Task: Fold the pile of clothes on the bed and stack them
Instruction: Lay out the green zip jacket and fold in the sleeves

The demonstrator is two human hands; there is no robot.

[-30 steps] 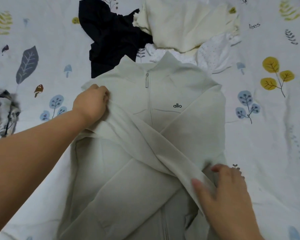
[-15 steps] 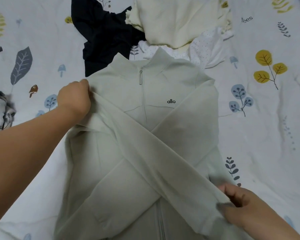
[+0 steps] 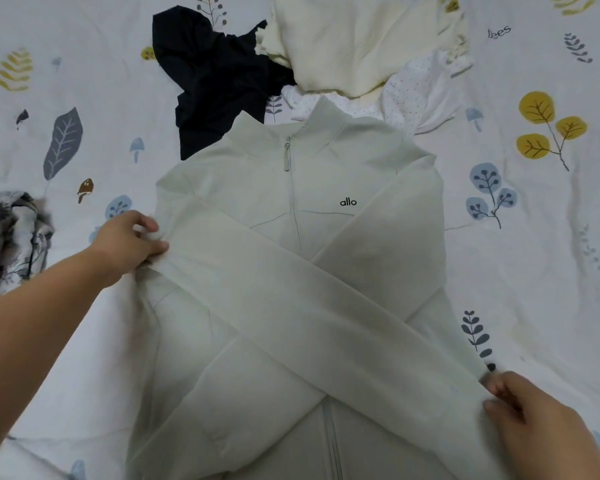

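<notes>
Head view: a pale green zip jacket (image 3: 291, 271) lies face up on the patterned bedsheet (image 3: 534, 254), collar away from the person.
Change: over the last second the sleeve crossing the chest has been drawn out taut and straighter; the right hand (image 3: 537, 420) has slid outward to the cuff end, the left hand (image 3: 129, 240) down toward the armpit seam.
Left grip: pinching the jacket's fabric at the sleeve's root.
Right grip: seems clenched on the cuff, though the fingertips are partly hidden (low corner, blurred).
Meaning: both sleeves now lie crossed over the body, so the body fold looks next.
Remaining pile: black garment (image 3: 215, 77), cream garment (image 3: 357, 43) and white dotted garment (image 3: 416, 98) lie unfolded beyond the collar.
</notes>
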